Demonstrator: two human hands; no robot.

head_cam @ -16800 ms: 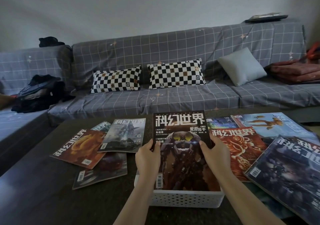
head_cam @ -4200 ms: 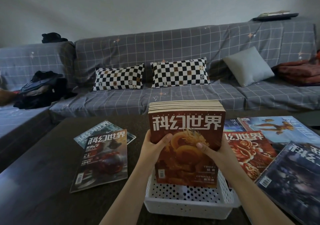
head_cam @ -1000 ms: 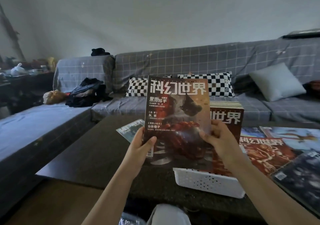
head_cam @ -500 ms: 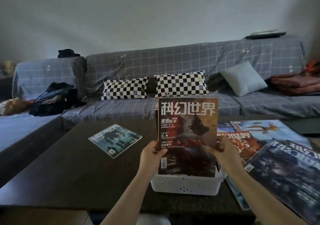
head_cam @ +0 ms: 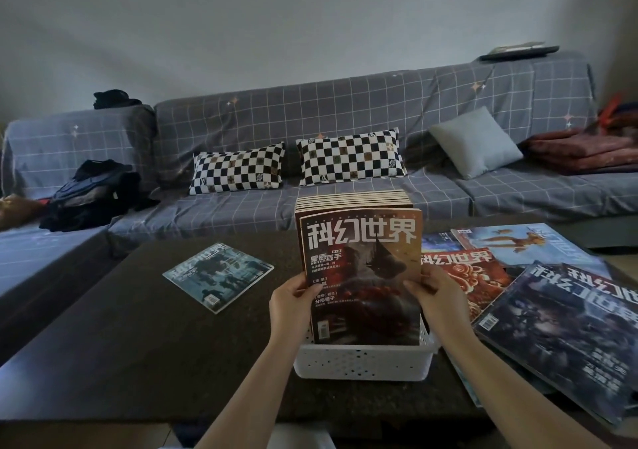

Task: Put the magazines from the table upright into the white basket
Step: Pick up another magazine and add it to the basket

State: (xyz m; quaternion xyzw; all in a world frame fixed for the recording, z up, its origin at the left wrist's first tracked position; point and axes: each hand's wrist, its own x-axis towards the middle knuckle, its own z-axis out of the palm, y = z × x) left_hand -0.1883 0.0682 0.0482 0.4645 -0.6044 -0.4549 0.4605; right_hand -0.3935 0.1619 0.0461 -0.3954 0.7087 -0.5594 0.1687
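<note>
Since half a second ago, the front magazine (head_cam: 362, 276) has sunk lower into the white basket (head_cam: 362, 362) and is now standing upright against the row of magazines (head_cam: 352, 200) behind it. The left hand (head_cam: 291, 307) is gripping its left edge, thumb across the cover; the right hand (head_cam: 440, 305) is pinching its right edge. A teal magazine (head_cam: 217, 274) is lying flat beyond the left hand, and a spread of magazines (head_cam: 552, 310) is lying just outside the right hand on the table (head_cam: 138, 345).

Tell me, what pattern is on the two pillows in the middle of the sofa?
Black-and-white checks, in the head view.
</note>
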